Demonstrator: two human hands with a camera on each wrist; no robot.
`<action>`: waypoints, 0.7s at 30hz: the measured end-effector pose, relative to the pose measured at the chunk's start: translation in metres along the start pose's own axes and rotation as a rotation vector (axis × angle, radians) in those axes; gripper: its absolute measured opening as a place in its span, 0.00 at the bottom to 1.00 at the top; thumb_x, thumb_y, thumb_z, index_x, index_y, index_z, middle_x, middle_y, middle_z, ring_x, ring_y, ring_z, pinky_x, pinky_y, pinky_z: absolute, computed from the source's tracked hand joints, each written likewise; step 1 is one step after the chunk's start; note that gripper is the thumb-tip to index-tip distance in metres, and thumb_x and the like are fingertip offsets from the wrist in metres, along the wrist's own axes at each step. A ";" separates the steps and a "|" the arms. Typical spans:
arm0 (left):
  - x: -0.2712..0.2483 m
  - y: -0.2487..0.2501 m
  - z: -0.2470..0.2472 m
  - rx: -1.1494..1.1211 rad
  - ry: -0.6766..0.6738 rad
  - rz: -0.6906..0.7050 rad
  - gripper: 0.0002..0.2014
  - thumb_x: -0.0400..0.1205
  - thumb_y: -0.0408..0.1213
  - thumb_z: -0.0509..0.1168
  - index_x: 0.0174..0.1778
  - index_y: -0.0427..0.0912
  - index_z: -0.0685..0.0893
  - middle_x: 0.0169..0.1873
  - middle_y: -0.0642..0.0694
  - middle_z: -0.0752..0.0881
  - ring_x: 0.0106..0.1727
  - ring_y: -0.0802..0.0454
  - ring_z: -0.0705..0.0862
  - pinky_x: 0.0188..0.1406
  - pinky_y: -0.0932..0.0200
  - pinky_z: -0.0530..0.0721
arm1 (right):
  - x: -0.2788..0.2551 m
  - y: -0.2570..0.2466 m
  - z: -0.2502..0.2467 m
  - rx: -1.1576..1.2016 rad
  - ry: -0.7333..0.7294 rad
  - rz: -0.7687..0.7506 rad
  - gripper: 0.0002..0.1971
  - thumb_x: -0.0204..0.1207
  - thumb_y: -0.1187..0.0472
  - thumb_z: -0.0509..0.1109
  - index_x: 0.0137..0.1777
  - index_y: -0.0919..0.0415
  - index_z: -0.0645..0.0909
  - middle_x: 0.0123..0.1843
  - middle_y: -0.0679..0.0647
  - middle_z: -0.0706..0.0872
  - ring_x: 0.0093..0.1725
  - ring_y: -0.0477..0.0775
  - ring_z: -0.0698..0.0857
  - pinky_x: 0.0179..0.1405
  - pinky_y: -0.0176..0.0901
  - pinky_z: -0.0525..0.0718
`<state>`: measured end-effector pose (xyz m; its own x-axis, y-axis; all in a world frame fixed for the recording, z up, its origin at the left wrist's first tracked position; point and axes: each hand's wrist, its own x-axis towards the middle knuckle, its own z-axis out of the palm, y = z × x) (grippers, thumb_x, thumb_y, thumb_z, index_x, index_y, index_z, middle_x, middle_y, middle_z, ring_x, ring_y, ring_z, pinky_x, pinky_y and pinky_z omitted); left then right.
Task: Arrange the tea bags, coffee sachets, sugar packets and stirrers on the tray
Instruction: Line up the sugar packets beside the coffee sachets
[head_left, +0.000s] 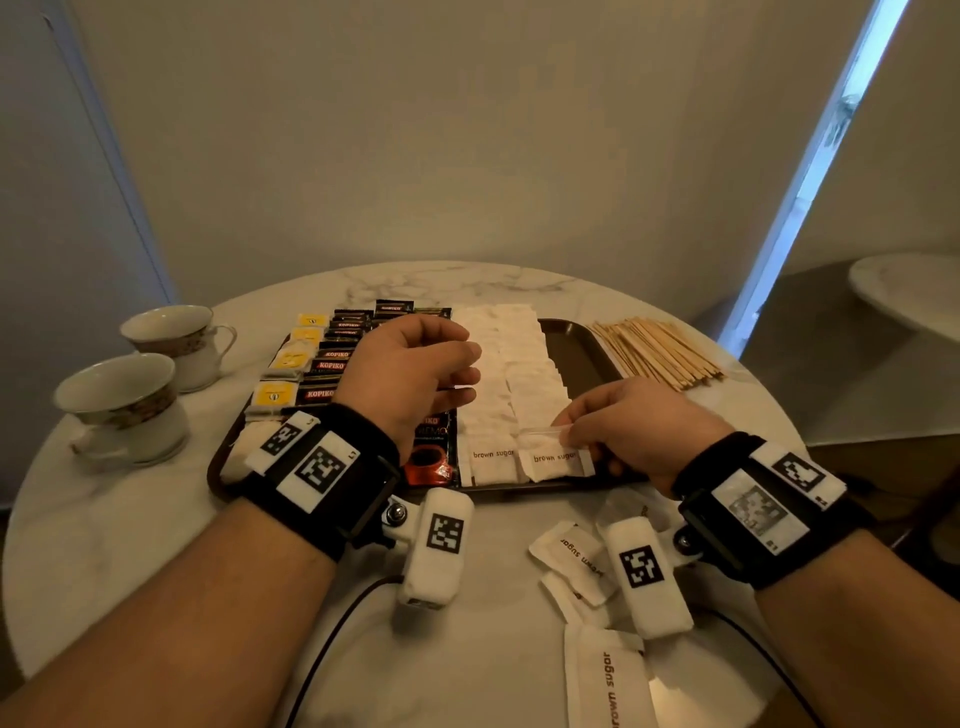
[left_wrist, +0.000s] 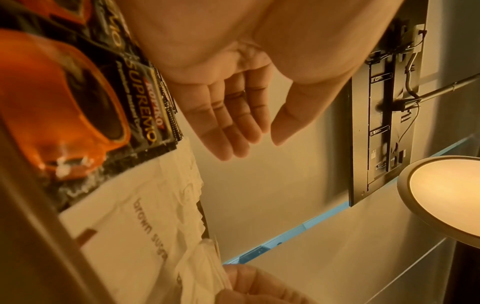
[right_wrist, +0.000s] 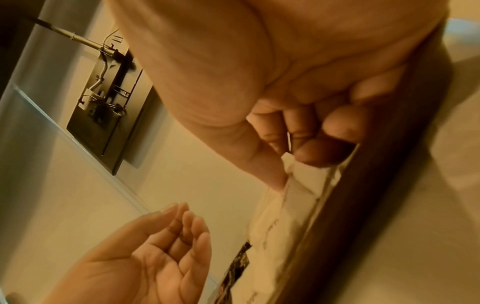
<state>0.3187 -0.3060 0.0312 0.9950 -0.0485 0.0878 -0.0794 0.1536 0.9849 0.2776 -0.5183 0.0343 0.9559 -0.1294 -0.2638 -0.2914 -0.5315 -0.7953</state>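
On the dark rectangular tray (head_left: 582, 338), sachets and sugar rows lie arranged; right hand (head_left: 639, 431) pinches a white brown-sugar packet (head_left: 558, 457), left hand (head_left: 410, 374) hovers relaxed; wooden stirrers (head_left: 660, 353) and loose sugar packets (head_left: 571, 556) remain outside.

Dark brown tray (head_left: 576, 338), white sugar packets (head_left: 498, 364), black-and-red coffee sachets (head_left: 332, 364), yellow tea bags (head_left: 291, 358), marble table (head_left: 467, 649)

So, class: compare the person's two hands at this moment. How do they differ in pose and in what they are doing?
The left hand hovers above the tray, fingers relaxed and holding nothing; the right hand is low at the tray's near edge, pinching a brown sugar packet. The left is over the coffee sachets; the right is by the sugar rows. Both wear black wrist straps.
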 end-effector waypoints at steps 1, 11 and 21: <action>0.001 -0.001 0.000 0.004 0.003 -0.002 0.06 0.80 0.26 0.75 0.51 0.38 0.88 0.41 0.43 0.91 0.41 0.47 0.91 0.46 0.49 0.93 | 0.000 0.000 0.000 -0.003 0.008 0.006 0.06 0.77 0.65 0.78 0.45 0.54 0.94 0.46 0.56 0.93 0.37 0.50 0.82 0.38 0.43 0.85; 0.001 -0.002 0.002 0.001 -0.005 -0.067 0.04 0.82 0.27 0.73 0.49 0.39 0.89 0.42 0.43 0.91 0.42 0.45 0.93 0.42 0.50 0.92 | 0.005 0.003 0.000 -0.018 0.055 0.028 0.04 0.76 0.64 0.80 0.43 0.53 0.93 0.49 0.53 0.93 0.48 0.53 0.87 0.56 0.53 0.92; 0.000 -0.001 0.003 0.008 -0.024 -0.077 0.04 0.82 0.28 0.73 0.51 0.39 0.89 0.43 0.43 0.91 0.42 0.46 0.93 0.42 0.51 0.91 | -0.003 -0.004 -0.001 0.093 0.253 -0.118 0.05 0.81 0.60 0.74 0.48 0.49 0.90 0.48 0.51 0.90 0.47 0.51 0.86 0.47 0.47 0.87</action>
<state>0.3190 -0.3092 0.0308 0.9964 -0.0833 0.0156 -0.0037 0.1407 0.9900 0.2755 -0.5168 0.0387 0.9588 -0.2824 -0.0311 -0.1686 -0.4774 -0.8623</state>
